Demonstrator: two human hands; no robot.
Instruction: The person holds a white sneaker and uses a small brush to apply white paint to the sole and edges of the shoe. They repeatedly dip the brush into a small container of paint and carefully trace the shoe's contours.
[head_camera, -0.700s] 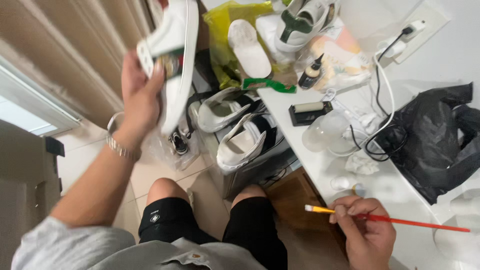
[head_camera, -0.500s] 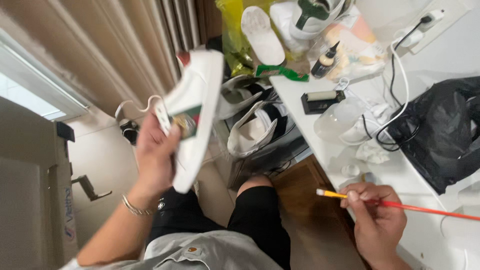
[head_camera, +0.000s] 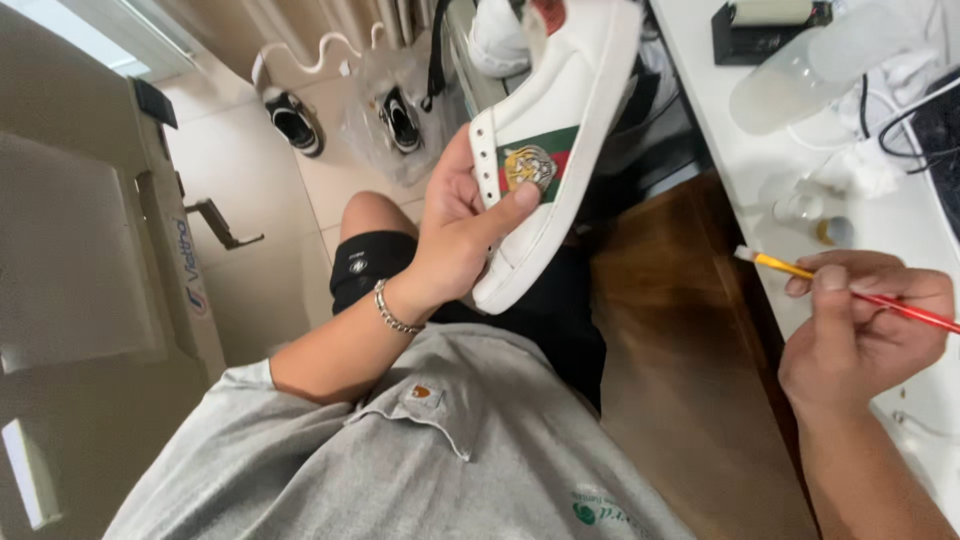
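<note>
Since earlier frames, left hand (head_camera: 455, 235) brought white sneaker (head_camera: 555, 150) down from overhead, close over my lap; view dropped with it.

Right hand (head_camera: 860, 330) pinching thin paintbrush (head_camera: 850, 287), tip just off shoe, above white table (head_camera: 720, 120) edge.

Left fingers wrapped round sneaker, thumb pressed beside tiger patch (head_camera: 528, 165).

I'd judge: steady the shoe against thigh, short light strokes, keep bristles off green-red stripe.

Sneaker: white leather, clean sole, tilted heel-down.

Farther: black sandals (head_camera: 345, 120) on floor.
</note>
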